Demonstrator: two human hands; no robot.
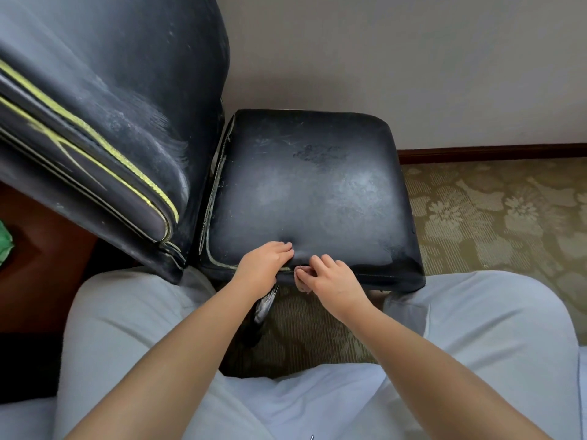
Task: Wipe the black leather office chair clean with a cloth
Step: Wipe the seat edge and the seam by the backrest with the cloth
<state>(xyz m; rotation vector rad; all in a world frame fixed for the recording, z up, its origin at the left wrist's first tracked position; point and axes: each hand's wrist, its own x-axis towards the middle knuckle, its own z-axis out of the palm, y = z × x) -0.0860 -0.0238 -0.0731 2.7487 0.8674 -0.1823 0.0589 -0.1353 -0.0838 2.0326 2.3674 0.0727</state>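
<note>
The black leather office chair's seat (317,192) is dusty and scuffed, and its backrest (104,115) with torn yellow seams leans at the left. My left hand (265,265) grips the seat's near edge, fingers curled over the top and denting the leather. My right hand (330,277) holds a small pinkish cloth (303,281) bunched against the near edge, right beside the left hand. Most of the cloth is hidden under my fingers.
My knees in light grey trousers (476,328) flank the chair's near side. A dark chair leg (262,315) shows below the seat. Patterned carpet (508,211) lies to the right, a wall with brown skirting (492,152) behind, and dark wooden furniture (41,265) at the left.
</note>
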